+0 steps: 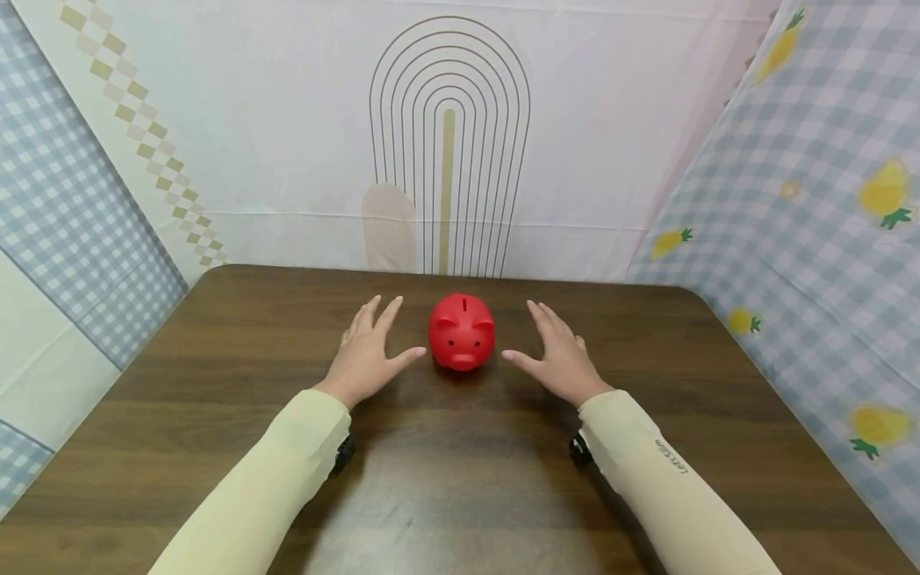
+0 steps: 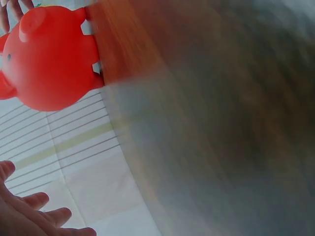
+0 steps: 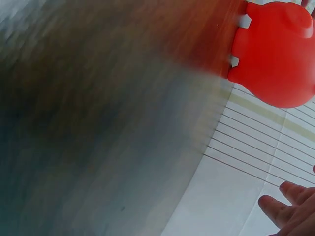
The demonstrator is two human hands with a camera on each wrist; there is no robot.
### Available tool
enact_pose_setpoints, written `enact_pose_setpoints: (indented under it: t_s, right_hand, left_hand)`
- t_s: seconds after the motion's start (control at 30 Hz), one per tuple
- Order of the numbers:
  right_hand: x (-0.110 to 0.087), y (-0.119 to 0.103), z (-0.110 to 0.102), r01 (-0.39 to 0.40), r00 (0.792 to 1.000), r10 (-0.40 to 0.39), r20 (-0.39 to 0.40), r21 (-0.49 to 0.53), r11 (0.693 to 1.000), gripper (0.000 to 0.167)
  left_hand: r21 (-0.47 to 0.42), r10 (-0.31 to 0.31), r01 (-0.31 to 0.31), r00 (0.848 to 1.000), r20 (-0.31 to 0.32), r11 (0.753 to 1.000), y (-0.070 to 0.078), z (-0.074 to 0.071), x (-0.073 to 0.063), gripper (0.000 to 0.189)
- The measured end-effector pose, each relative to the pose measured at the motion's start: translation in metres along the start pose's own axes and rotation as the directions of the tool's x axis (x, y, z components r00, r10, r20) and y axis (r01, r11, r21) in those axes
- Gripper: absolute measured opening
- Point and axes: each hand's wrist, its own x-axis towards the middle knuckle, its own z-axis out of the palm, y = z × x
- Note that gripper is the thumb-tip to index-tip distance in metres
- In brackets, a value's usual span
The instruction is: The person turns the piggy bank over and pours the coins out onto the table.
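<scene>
A red piggy bank point(image 1: 461, 331) stands upright on the table, its snout toward me and a coin slot on top. To its left is my left hand point(image 1: 365, 355), fingers spread and thumb pointing at the pig without touching it. My right hand point(image 1: 564, 359) mirrors this on the other side, also apart from the pig. In the left wrist view the piggy bank point(image 2: 49, 59) shows at the upper left, above the fingers of the left hand point(image 2: 34, 211). The right wrist view has the piggy bank point(image 3: 280, 54) at the upper right and the right hand point(image 3: 295, 211) below it.
The dark wooden table point(image 1: 460, 479) has rounded far corners. Behind it hangs a white cloth point(image 1: 287, 120) printed with arches. Checked cloth with pineapples point(image 1: 812, 200) hangs on the right, and blue checked cloth point(image 1: 72, 176) on the left.
</scene>
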Motion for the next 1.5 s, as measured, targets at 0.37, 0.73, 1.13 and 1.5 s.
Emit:
enact_pose_setpoints:
  t_s: [0.37, 0.73, 1.13, 1.5]
  right_hand:
    - [0.001, -0.003, 0.005, 0.033, 0.999, -0.032, -0.021, 0.041, 0.999, 0.094]
    - [0.005, -0.008, 0.008, 0.004, 0.999, -0.008, 0.033, 0.107, 0.994, 0.091]
    - [0.009, -0.013, 0.016, 0.005, 0.996, -0.021, 0.081, 0.185, 0.983, 0.091]
    - [0.014, -0.014, 0.021, -0.026, 0.992, -0.005, 0.127, 0.238, 0.971, 0.090]
  left_hand:
    - [-0.063, 0.024, -0.022, 0.999, 0.028, 0.998, 0.010, 0.008, 0.003, 0.087]
    - [-0.124, 0.047, -0.040, 0.997, 0.057, 0.991, 0.022, 0.012, 0.011, 0.085]
    - [-0.238, 0.053, -0.024, 0.992, 0.114, 0.971, 0.021, 0.016, 0.019, 0.086]
    - [-0.253, 0.067, -0.022, 0.983, 0.173, 0.967, 0.020, 0.016, 0.024, 0.088]
